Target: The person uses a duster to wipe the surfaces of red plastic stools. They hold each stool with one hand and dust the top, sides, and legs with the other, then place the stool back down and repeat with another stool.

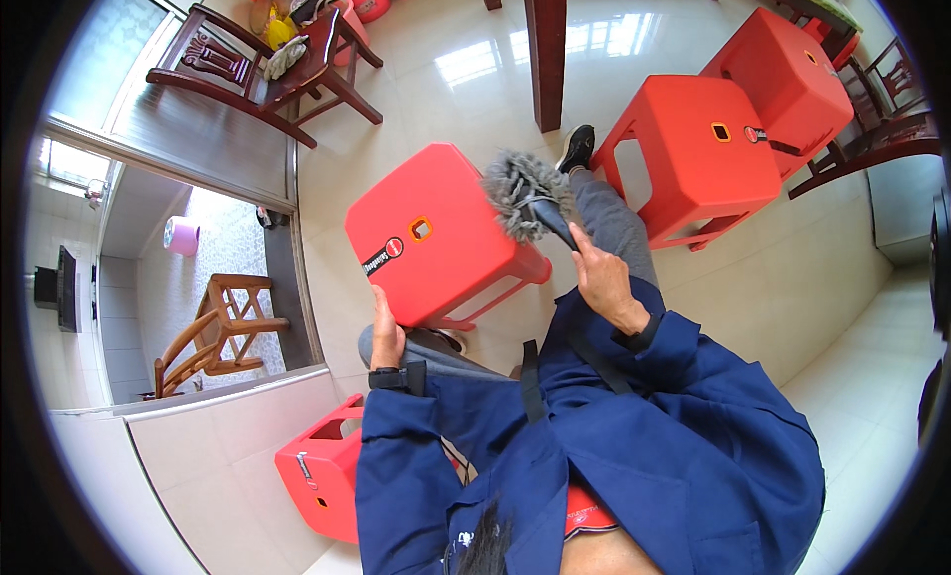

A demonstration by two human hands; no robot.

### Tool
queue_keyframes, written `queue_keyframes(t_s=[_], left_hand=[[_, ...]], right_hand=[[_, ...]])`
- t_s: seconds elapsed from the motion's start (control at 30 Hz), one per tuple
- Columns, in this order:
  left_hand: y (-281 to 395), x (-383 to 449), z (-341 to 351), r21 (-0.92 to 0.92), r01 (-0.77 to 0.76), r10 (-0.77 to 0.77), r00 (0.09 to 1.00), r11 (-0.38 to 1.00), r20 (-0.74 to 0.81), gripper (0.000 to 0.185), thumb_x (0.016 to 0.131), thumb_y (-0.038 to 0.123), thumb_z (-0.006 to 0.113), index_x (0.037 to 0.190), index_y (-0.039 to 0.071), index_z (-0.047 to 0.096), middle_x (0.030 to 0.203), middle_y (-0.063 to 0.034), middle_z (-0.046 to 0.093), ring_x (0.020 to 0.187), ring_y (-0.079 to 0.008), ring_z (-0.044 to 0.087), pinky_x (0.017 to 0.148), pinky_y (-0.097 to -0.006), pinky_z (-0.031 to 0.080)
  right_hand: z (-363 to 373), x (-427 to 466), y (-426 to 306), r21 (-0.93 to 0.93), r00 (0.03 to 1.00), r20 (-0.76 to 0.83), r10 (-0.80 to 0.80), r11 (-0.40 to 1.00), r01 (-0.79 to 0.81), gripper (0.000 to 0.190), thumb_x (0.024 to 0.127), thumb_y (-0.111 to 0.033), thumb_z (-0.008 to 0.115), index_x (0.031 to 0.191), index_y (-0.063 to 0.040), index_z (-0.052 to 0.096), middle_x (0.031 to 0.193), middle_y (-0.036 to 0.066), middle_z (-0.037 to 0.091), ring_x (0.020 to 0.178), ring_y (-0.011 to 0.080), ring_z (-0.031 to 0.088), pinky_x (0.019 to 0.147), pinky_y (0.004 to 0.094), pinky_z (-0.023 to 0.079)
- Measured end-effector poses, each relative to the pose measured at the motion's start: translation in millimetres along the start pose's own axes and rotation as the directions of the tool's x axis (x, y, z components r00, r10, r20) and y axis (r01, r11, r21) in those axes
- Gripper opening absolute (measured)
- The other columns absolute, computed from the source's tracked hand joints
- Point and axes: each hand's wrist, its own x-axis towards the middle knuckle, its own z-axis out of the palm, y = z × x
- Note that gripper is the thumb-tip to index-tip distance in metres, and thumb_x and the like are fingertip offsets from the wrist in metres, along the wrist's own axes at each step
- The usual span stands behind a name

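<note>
A red plastic stool point(453, 203) stands between my legs, its square top facing me with a small hole near the middle. My left hand point(386, 331) rests against the near left edge of that stool. In my right hand point(603, 278) is the dark handle of a duster point(522, 192) with a grey shaggy head. The duster's head lies at the stool's right edge and hides part of it. Whether its strands touch the seat is hard to tell.
Two more red stools point(691, 151) stand at the right, and another point(323, 475) lies at the lower left. A dark wooden chair point(297, 77) bearing gloves is at the upper left. A dark table leg point(546, 55) rises ahead. A doorway at the left shows a wooden chair point(215, 330).
</note>
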Motion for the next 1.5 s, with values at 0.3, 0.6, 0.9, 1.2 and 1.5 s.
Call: queue_keyframes(t_s=[0.3, 0.6, 0.9, 1.2, 1.5], left_hand=[[-3.7, -3.4, -14.0, -0.071, 0.049, -0.042, 0.995, 0.996, 0.094, 0.072, 0.099, 0.060, 0.035, 0.147, 0.006, 0.035, 0.143, -0.0085, 0.048, 0.128, -0.0252, 0.049, 0.107, -0.0407, 0.041], [4.7, -2.1, 0.8, -0.133, 0.074, -0.067, 0.996, 0.988, 0.059, 0.073, 0.099, 0.061, 0.032, 0.150, 0.008, 0.030, 0.149, -0.0071, 0.041, 0.134, -0.0233, 0.042, 0.112, -0.0398, 0.035], [2.6, -5.9, 2.7, -0.081, -0.013, 0.018, 0.997, 0.997, 0.072, 0.075, 0.100, 0.060, 0.029, 0.150, 0.005, 0.026, 0.154, -0.0085, 0.034, 0.142, -0.0227, 0.031, 0.116, -0.0378, 0.025], [-2.4, -1.8, 1.1, -0.086, -0.059, 0.066, 0.995, 0.995, 0.070, 0.076, 0.100, 0.060, 0.033, 0.149, 0.002, 0.028, 0.152, -0.0086, 0.037, 0.140, -0.0230, 0.034, 0.116, -0.0373, 0.026], [11.5, -12.5, 9.9, -0.150, 0.108, -0.102, 0.994, 0.983, 0.050, 0.078, 0.097, 0.065, 0.034, 0.144, 0.004, 0.038, 0.145, -0.0092, 0.047, 0.130, -0.0263, 0.047, 0.110, -0.0418, 0.037]], right_hand=[[36.9, -34.3, -76.7, 0.053, 0.787, 0.206, -0.581, 0.810, 0.584, 0.062, 0.084, -0.008, 0.057, 0.144, -0.019, 0.045, 0.076, 0.010, 0.059, 0.058, 0.0281, 0.064, 0.049, 0.0380, 0.051], [87.0, 55.0, -107.1, -0.086, 0.761, 0.158, -0.629, 0.759, 0.645, 0.062, 0.081, -0.007, 0.057, 0.141, -0.018, 0.048, 0.072, 0.012, 0.060, 0.058, 0.0277, 0.065, 0.050, 0.0400, 0.051], [72.6, 128.7, -86.4, -0.211, 0.935, -0.041, -0.351, 0.918, 0.335, 0.058, 0.083, -0.006, 0.055, 0.139, -0.018, 0.049, 0.071, 0.011, 0.065, 0.063, 0.0296, 0.067, 0.054, 0.0428, 0.053], [20.9, 5.1, -34.9, -0.162, 0.920, 0.051, -0.389, 0.906, 0.392, 0.067, 0.085, -0.005, 0.057, 0.148, -0.016, 0.037, 0.067, 0.013, 0.059, 0.053, 0.0327, 0.060, 0.048, 0.0432, 0.049], [72.2, -14.8, -85.8, 0.012, 0.722, 0.224, -0.654, 0.743, 0.669, 0.076, 0.079, -0.005, 0.059, 0.150, -0.017, 0.035, 0.071, 0.010, 0.056, 0.053, 0.0267, 0.061, 0.047, 0.0391, 0.050]])
